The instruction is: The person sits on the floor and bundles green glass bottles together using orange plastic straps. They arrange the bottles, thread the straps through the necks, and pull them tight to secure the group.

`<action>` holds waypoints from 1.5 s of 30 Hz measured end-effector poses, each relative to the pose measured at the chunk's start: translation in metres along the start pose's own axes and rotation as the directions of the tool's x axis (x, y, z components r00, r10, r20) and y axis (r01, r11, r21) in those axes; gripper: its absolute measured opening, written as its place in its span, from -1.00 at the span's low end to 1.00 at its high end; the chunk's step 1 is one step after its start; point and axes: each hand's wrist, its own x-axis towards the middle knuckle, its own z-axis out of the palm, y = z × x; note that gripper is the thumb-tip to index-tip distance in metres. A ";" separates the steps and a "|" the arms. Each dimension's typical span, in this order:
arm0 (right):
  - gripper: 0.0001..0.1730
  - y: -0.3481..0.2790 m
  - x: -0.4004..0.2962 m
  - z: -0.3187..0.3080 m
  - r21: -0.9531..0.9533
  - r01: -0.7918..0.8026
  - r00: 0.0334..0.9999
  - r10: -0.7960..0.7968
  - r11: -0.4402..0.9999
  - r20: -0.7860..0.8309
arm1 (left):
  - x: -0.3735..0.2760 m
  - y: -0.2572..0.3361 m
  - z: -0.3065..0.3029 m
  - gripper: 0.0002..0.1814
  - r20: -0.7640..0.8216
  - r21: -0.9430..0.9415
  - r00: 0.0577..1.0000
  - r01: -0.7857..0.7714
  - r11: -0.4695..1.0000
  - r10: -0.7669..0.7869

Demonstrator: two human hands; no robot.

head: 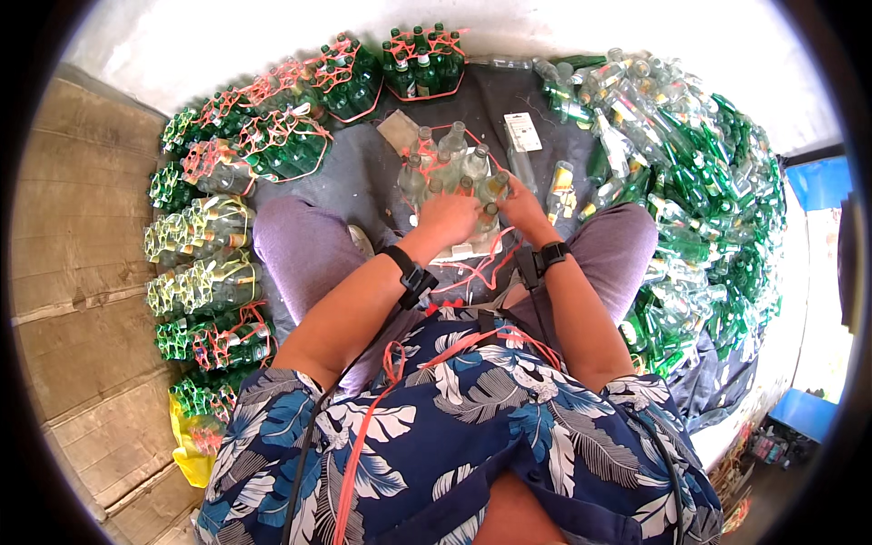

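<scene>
Before me a group of upright clear glass bottles [452,142] stands close together, with pink plastic twine [493,147] running around and between their necks. My left hand [449,219] is at the near left side of the group, over the bottle necks; its fingertips are partly hidden. My right hand [524,208] is at the near right side, its fingers against a bottle [495,184] and the twine. Loose twine [485,269] trails from the group towards my lap, and another strand [364,436] lies over my shirt. Whether either hand grips the twine is unclear.
Tied bundles of green bottles [283,150] and clear bottles [204,225] line the left and back. A large heap of loose bottles [702,177] lies to the right. A cardboard piece [398,133], a white card [523,131] and a labelled bottle [560,187] lie near the group.
</scene>
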 end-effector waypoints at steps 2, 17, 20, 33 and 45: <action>-0.26 -0.004 0.001 -0.003 0.076 -0.001 1.000 -0.001 0.997 0.024 | 0.001 -0.001 -0.001 -0.65 -0.013 0.001 1.000 -0.027 1.000 0.027; -0.41 -0.031 -0.001 -0.003 0.092 -0.052 0.990 0.039 0.994 0.137 | -0.009 -0.069 -0.060 -0.47 -0.313 -0.270 0.867 0.312 0.911 -0.389; -0.30 -0.025 0.003 -0.006 0.116 -0.068 0.988 0.050 0.991 0.149 | 0.012 -0.070 -0.030 -0.42 -0.305 -0.336 0.850 0.326 0.884 -0.430; -0.31 -0.003 -0.053 0.046 -0.263 0.064 0.980 -0.111 0.963 -0.167 | 0.061 -0.093 -0.031 -0.44 -0.433 -0.336 0.901 -0.128 0.933 -0.032; -0.33 -0.021 -0.055 0.048 -0.222 0.081 0.985 -0.112 0.972 -0.131 | 0.002 -0.022 -0.056 -0.77 -0.503 0.153 0.853 -0.070 0.986 0.139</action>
